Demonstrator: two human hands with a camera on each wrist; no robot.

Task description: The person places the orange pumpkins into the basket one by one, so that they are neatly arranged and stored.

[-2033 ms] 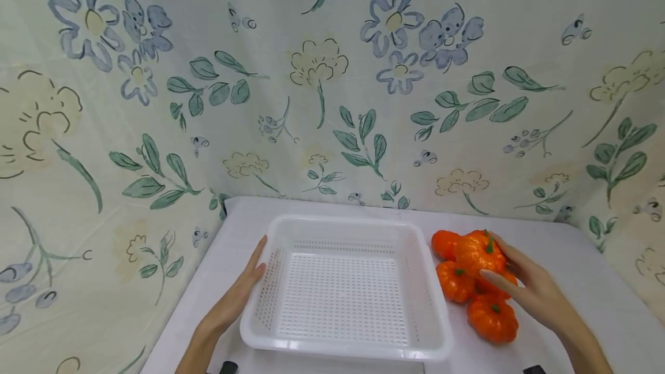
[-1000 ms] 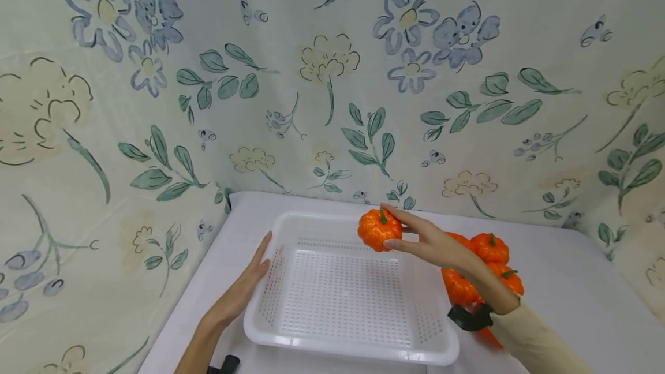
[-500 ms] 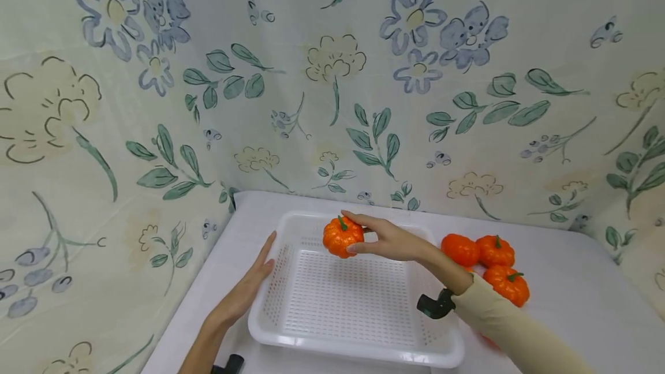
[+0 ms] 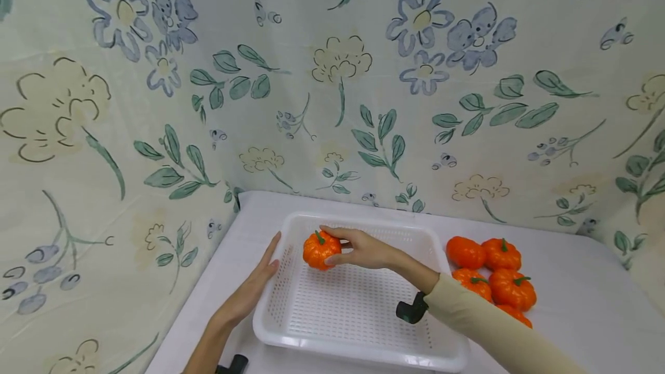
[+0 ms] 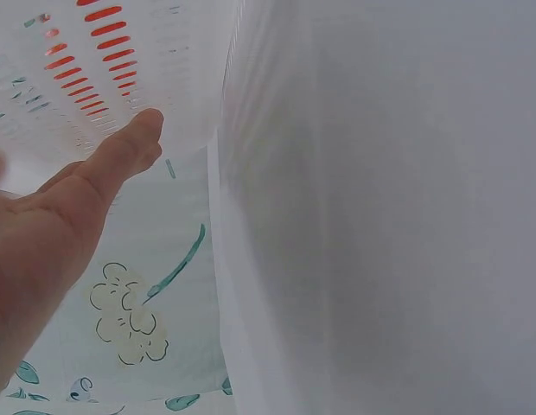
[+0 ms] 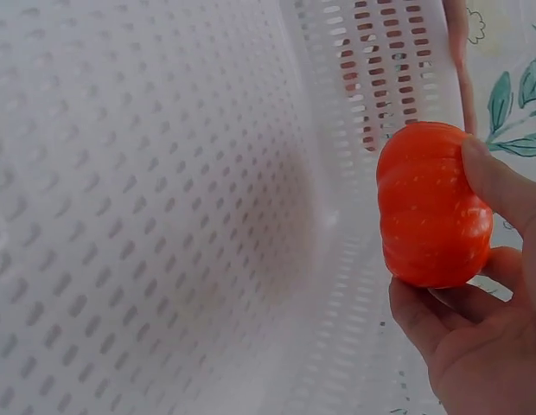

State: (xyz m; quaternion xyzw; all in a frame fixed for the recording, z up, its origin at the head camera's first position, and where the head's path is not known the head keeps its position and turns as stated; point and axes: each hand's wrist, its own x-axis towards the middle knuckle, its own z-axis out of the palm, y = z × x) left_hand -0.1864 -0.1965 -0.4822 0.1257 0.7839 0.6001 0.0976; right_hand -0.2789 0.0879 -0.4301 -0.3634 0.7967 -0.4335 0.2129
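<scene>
A small orange pumpkin with a green stem is pinched between the thumb and fingers of my right hand. It is over the far left part of a white perforated plastic basket. In the right wrist view the pumpkin is close to the basket's slotted side wall; whether it touches the basket cannot be told. My left hand rests with extended fingers against the outside of the basket's left wall. The left wrist view has this hand beside the slots, with orange showing through them.
Several more orange pumpkins sit in a cluster on the white table, right of the basket and partly behind the right sleeve. A floral cloth hangs at the back and left.
My right hand has picked the pumpkin from the cluster and carried it left over the basket, then lowered it toward the left wall. The left hand has stayed at the basket.
</scene>
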